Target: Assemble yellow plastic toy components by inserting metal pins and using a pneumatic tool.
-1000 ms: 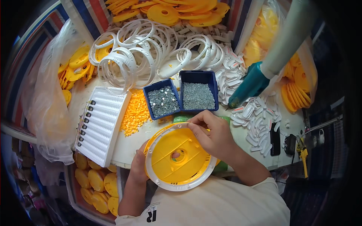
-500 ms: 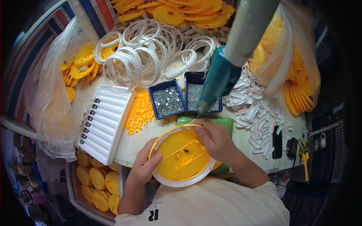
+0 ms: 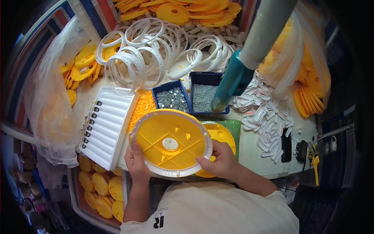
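Between my hands I hold a yellow disc set in a white ring, with thin crossing ribs and a small white hub in its middle. My left hand grips the ring's lower left rim, thumb on the face. On the lower right rim my right hand is closed, thumb on top and fingers hidden beneath. A second yellow disc lies partly under the held one, on a green mat. A teal-tipped tool on a grey pole hangs above the mat.
Two blue trays of small metal parts stand behind the mat. To their left are yellow bits and a white ribbed tray. White rings pile up behind. White oval pieces and a black phone lie right.
The disc and ring have turned, now showing a face with crossing ribs, and moved left and up. My right hand has shifted from the top rim to the lower right. A second disc is uncovered.
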The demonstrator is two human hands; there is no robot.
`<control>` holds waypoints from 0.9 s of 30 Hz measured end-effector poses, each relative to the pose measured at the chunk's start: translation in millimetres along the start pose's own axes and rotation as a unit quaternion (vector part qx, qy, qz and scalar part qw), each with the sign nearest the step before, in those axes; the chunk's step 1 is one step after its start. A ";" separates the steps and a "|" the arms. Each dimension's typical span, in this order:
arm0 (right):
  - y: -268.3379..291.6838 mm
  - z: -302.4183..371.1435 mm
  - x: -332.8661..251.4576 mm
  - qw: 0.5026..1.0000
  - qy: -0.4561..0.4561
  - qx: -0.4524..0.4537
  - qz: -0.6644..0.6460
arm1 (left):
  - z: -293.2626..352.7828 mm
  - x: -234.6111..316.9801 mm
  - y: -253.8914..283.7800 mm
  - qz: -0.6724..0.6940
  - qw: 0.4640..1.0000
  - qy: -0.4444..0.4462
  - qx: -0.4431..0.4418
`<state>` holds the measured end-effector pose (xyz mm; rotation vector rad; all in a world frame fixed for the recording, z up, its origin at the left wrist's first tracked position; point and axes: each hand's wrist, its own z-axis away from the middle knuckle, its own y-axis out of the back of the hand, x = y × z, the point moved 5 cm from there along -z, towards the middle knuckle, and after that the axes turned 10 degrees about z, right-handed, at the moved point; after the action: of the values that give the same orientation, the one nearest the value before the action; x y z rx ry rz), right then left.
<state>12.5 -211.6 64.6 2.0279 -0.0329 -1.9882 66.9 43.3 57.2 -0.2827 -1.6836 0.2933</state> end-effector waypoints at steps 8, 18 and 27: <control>20.8 -9.0 11.3 0.956 0.029 -0.013 -0.293 | 3.9 -17.0 -5.0 0.066 0.994 0.090 0.007; -7.7 -3.0 67.4 0.904 -0.115 -0.079 -0.405 | 25.9 -63.2 -44.9 0.065 0.974 0.207 -0.057; 51.3 16.7 -34.1 0.910 0.227 0.007 0.346 | 15.1 -70.3 -27.8 -0.198 0.967 0.113 -0.117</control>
<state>4.5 -256.2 109.5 2.0405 -0.5789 -1.0700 60.6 -7.9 -0.1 -0.1417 -1.5066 -0.2295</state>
